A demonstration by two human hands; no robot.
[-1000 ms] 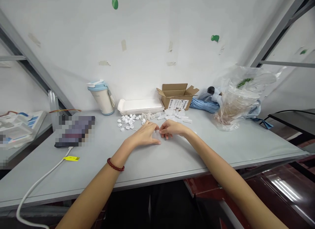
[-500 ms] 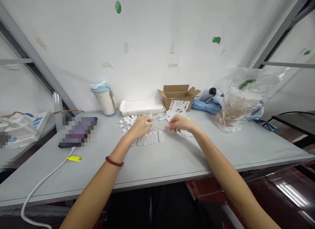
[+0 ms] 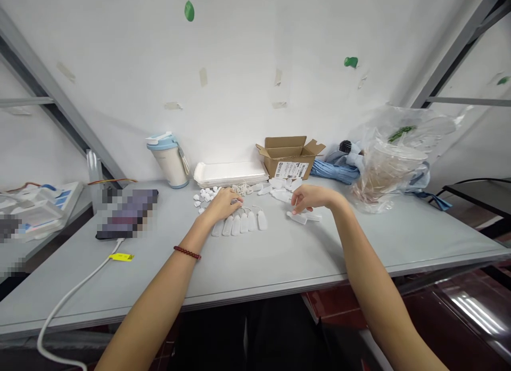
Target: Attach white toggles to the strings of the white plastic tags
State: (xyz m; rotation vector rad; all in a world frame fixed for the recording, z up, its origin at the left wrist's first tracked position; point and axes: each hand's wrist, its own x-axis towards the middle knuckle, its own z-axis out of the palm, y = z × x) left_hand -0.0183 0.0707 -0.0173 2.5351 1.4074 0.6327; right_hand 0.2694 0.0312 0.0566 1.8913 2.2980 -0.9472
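Note:
My left hand [image 3: 224, 205] is over the near side of a pile of small white caps [image 3: 207, 194] and a heap of thin white cords [image 3: 241, 189]. Its fingers are bent together with the thumb; whatever is between them is hidden. Just in front of it, a row of small translucent bottles [image 3: 244, 223] with thin cords at their tops lies on the table. A bottle [image 3: 262, 220] lies slightly apart at the row's right end. My right hand [image 3: 313, 197] reaches down with fingers slightly apart, the fingertips at the narrow end of a loose translucent bottle [image 3: 298, 218].
More translucent bottles [image 3: 281, 189] lie before an open cardboard box [image 3: 288, 158]. White trays [image 3: 231, 173] and a tumbler [image 3: 170, 161] stand along the wall. A bagged cup [image 3: 393, 168] and blue cloth [image 3: 337, 168] are at right, a phone [image 3: 130, 214] with a cable [image 3: 75, 288] at left.
My hands were together over the row of bottles, then parted. The left went slightly left towards the caps and cords; the right moved right to the loose bottles. The bottle row became visible.

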